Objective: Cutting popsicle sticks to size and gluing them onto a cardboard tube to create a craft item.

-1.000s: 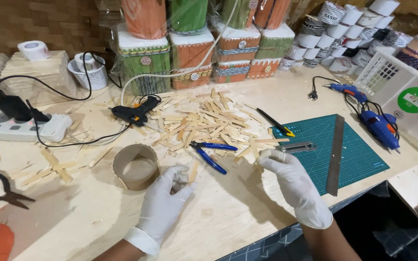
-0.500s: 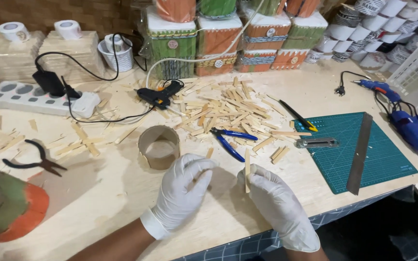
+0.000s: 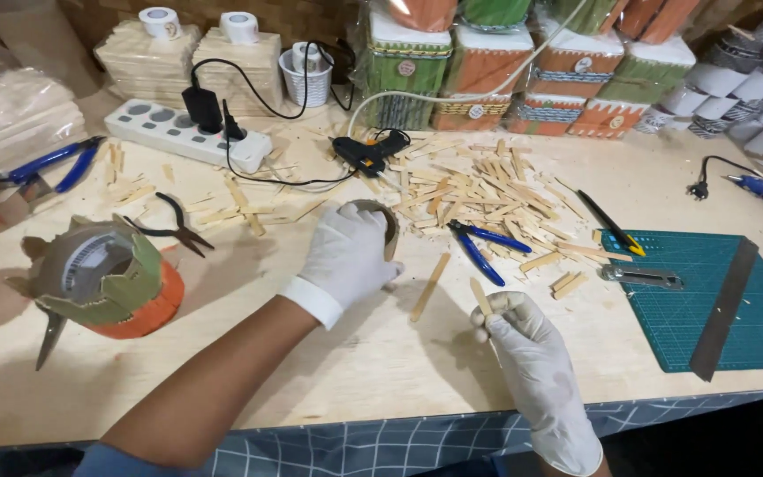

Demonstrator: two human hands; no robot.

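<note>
Both my hands wear white gloves. My left hand is closed around a short cardboard ring standing on the wooden table, covering most of it. My right hand pinches a small flat wooden stick that points up and away from me. Another loose stick lies on the table between my two hands. A heap of cut wooden sticks is spread just beyond them, with blue-handled pliers at its near edge.
A green cutting mat with a steel ruler and a utility knife lies right. A black glue gun, a white power strip, black pliers and an orange-green decorated pot are left. Stacked craft boxes line the back.
The view has shifted right to left, showing more of the table's left side. My left hand has moved up onto the cardboard ring and grasped it. My right hand still holds a stick.
</note>
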